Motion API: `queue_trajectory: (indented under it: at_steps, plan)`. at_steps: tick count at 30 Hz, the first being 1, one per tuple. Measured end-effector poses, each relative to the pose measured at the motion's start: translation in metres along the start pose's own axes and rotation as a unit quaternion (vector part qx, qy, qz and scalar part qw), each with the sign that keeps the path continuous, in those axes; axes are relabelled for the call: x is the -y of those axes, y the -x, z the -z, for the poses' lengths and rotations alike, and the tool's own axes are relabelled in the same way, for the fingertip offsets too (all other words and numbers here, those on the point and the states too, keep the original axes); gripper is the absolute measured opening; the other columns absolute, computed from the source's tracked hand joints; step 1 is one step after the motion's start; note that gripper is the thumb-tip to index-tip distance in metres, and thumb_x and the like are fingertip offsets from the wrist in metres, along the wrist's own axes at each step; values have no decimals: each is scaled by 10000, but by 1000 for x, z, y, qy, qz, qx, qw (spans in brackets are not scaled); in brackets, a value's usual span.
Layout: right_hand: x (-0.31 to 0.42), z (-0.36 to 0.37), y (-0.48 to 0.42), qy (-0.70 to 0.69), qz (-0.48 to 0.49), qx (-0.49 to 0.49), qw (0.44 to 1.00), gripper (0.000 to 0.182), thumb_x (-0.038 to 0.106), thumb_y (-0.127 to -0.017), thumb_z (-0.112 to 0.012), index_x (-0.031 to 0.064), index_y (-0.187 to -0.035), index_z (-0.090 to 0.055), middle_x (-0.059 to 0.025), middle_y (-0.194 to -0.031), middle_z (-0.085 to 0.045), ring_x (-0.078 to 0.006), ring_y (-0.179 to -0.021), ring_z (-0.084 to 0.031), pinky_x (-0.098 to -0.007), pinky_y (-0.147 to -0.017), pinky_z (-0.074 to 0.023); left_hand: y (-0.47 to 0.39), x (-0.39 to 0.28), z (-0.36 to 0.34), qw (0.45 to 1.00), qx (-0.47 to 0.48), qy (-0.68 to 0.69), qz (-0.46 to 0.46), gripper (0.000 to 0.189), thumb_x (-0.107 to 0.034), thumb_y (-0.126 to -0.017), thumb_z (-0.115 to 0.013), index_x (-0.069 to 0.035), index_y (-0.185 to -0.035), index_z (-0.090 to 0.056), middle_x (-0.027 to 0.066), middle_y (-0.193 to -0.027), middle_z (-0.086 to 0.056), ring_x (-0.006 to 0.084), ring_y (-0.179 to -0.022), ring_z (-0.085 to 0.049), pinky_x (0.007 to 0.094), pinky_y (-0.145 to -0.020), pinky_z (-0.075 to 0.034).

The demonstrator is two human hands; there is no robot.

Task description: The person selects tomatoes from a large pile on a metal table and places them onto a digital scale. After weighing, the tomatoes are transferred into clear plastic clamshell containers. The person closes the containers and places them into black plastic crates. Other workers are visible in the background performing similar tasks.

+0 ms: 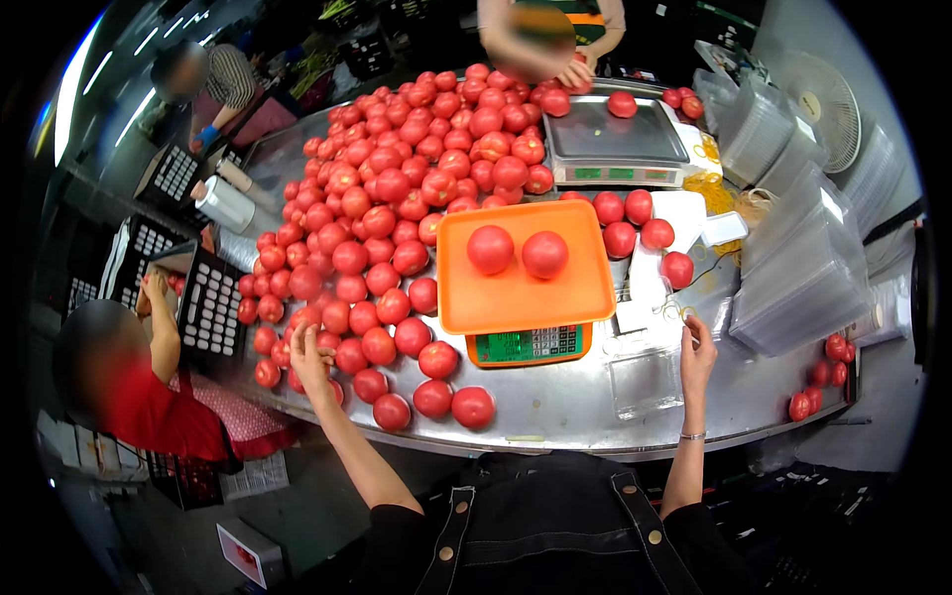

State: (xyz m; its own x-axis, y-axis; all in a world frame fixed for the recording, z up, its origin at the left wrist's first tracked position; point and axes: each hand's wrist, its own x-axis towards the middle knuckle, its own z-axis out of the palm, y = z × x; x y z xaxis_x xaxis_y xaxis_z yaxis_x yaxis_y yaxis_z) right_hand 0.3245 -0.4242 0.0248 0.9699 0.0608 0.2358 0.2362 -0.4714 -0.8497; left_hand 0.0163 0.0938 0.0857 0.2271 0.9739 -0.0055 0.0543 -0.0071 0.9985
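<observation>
My left hand (312,357) hovers over the near left part of a large heap of tomatoes (379,222), fingers apart and apparently holding nothing. On an orange tray (520,305), which rests on a digital scale (529,346), lie two tomatoes (490,249). To the right of the scale, my right hand (698,353) is raised beside a clear plastic container (645,384). A thin yellowish rubber band (687,313) shows at its fingertips. Several tomatoes (619,239) lie right of the tray, near white trays (678,216).
Stacked clear plastic containers (799,268) stand at the right, near yellow rubber bands (710,195). A second scale (617,134) is at the far side, where a co-worker's hands touch a tomato. Another co-worker reaches by a black crate (212,301) at left. A fan (822,111) stands far right.
</observation>
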Motion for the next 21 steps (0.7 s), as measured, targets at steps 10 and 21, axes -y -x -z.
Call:
queue_trajectory:
  at_steps: [10, 21]
  plan:
    - [78, -68, -16, -75, 125, 116, 983, 249, 51, -887, -581, -28, -1123, -584, -140, -1051, -634, -207, -948, -636, -310, -773, -525, 33, 32, 33, 999, -17, 6, 42, 372, -212, -928, -589, -27, -1241, -511, 79, -1046, -629, 97, -569, -604, 175, -430, -395]
    - [139, -206, -64, 141, 383, 242, 880, 665, 178, -740, -755, 89, -1326, -454, -218, -1351, -406, -406, -1212, -417, -462, -1003, -396, 92, 80, 70, 985, 38, -167, 0, 347, -204, -901, -608, -41, -1205, -563, 58, -1050, -628, 139, -885, -605, 258, -687, -483]
